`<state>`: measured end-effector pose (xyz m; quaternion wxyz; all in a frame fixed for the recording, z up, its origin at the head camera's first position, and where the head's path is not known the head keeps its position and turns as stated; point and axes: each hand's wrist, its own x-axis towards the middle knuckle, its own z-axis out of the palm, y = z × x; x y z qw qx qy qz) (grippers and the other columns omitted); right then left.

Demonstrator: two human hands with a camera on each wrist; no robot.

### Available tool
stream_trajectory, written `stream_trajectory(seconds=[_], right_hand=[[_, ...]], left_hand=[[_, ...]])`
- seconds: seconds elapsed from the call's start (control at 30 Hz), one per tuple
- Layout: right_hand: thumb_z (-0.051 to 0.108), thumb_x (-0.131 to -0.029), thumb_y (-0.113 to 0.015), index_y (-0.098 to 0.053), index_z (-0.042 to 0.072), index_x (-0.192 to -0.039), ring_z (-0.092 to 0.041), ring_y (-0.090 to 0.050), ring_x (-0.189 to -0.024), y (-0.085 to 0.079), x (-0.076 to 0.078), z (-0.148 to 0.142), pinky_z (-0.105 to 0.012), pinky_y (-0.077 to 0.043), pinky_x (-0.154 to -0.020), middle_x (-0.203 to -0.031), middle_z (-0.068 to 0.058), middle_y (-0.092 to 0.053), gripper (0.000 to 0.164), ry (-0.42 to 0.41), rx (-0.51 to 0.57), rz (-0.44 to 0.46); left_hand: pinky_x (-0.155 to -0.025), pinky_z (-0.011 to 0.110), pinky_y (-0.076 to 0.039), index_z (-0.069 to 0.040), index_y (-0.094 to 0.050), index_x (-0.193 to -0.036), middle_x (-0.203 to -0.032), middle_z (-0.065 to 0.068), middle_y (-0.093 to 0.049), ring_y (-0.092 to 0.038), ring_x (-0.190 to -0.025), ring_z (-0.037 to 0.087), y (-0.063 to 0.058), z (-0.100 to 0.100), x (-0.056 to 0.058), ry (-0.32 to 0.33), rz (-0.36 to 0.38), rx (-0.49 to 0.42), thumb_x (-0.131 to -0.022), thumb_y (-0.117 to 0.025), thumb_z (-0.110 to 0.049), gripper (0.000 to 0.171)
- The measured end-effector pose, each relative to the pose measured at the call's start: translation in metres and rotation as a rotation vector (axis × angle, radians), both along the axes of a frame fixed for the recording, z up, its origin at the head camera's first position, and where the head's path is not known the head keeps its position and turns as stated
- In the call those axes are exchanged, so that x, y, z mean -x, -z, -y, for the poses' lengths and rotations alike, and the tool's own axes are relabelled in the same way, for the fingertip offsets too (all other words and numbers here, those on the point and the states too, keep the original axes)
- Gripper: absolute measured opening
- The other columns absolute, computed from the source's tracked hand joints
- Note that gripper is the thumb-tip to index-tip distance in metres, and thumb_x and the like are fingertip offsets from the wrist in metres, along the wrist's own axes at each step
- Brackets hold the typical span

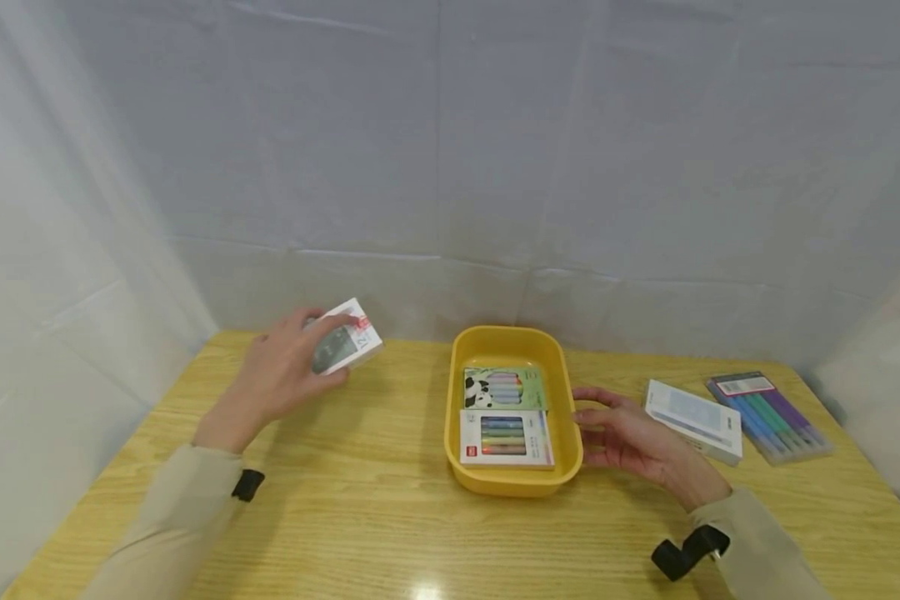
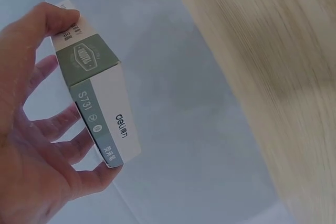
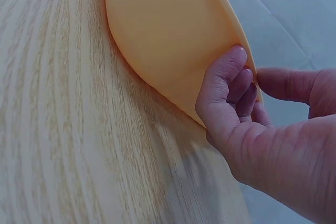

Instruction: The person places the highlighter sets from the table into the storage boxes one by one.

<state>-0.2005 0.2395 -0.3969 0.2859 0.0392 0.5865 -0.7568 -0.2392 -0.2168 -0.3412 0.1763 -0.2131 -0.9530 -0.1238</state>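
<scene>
My left hand (image 1: 281, 367) grips a white and grey-green highlighter box (image 2: 100, 93) and holds it tilted above the table's left part. In the left wrist view the thumb lies on one end, the other fingers along the far side and lower end. Beside the yellow bin (image 1: 513, 482), my right hand (image 1: 630, 442) touches the outer right wall with loosely bent fingers; its thumb meets the rim in the right wrist view. Inside the bin lie a green panda box (image 1: 487, 388) and, nearer me, a white windowed box of coloured sticks (image 1: 504, 442).
Right of my right hand lies a white box (image 1: 693, 421). Next to it is a clear pack of blue, green and purple pens (image 1: 772, 417). A pale sheet (image 1: 435, 167) hangs behind the wooden table (image 1: 360, 517).
</scene>
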Motion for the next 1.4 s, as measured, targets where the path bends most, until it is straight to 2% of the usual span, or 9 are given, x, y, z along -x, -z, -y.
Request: stream_trajectory(seconds=[0.17,0.33,0.5,0.77,1.03,1.4], right_hand=[[0.012,-0.102,-0.059,-0.037,0.012,-0.142,-0.019,-0.067,-0.098,0.0,0.0,0.0,-0.036,-0.062,-0.081,-0.115,-0.007,-0.066,0.046,-0.001,0.005,0.002],[0.011,-0.102,-0.059,-0.039,0.013,-0.14,-0.019,-0.067,-0.098,0.001,0.0,-0.001,-0.036,-0.062,-0.081,-0.115,-0.007,-0.066,0.043,0.002,0.012,0.002],[0.011,-0.102,-0.059,-0.039,0.013,-0.14,-0.02,-0.067,-0.098,0.0,0.0,0.0,-0.037,-0.061,-0.082,-0.114,-0.007,-0.067,0.043,0.005,0.011,0.001],[0.011,-0.102,-0.059,-0.036,0.012,-0.145,-0.02,-0.067,-0.099,0.0,0.001,0.001,-0.037,-0.062,-0.082,-0.117,-0.008,-0.066,0.049,0.016,-0.011,0.012],[0.011,-0.101,-0.059,-0.037,0.012,-0.143,-0.019,-0.067,-0.098,0.0,0.003,0.002,-0.036,-0.062,-0.08,-0.115,-0.007,-0.065,0.047,0.015,-0.014,0.001],[0.01,-0.102,-0.058,-0.038,0.012,-0.142,-0.019,-0.066,-0.096,0.0,0.003,0.0,-0.035,-0.062,-0.079,-0.113,-0.006,-0.066,0.045,0.013,-0.007,-0.003]], left_hand=[[-0.074,0.059,-0.051,-0.027,-0.054,-0.141,-0.137,0.022,-0.055,-0.06,-0.107,0.04,-0.001,-0.009,0.0,0.023,-0.011,0.007,-0.085,-0.076,-0.036,0.061],[-0.079,0.062,-0.052,-0.027,-0.054,-0.142,-0.14,0.023,-0.054,-0.059,-0.113,0.041,-0.003,-0.02,0.001,0.052,-0.019,0.003,-0.085,-0.076,-0.036,0.062],[-0.08,0.061,-0.052,-0.027,-0.054,-0.142,-0.139,0.022,-0.055,-0.06,-0.112,0.041,-0.006,-0.031,0.0,0.081,-0.03,0.011,-0.085,-0.076,-0.037,0.062],[-0.085,0.059,-0.053,-0.029,-0.054,-0.143,-0.142,0.019,-0.054,-0.059,-0.114,0.038,-0.01,-0.052,-0.005,0.131,-0.027,0.01,-0.084,-0.077,-0.037,0.063],[-0.087,0.059,-0.052,-0.034,-0.053,-0.143,-0.143,0.017,-0.053,-0.058,-0.119,0.038,-0.013,-0.07,-0.01,0.182,-0.013,0.017,-0.083,-0.077,-0.038,0.064],[-0.094,0.059,-0.051,-0.037,-0.052,-0.144,-0.147,0.014,-0.052,-0.057,-0.125,0.038,-0.012,-0.096,-0.016,0.252,0.014,0.008,-0.084,-0.079,-0.037,0.066]])
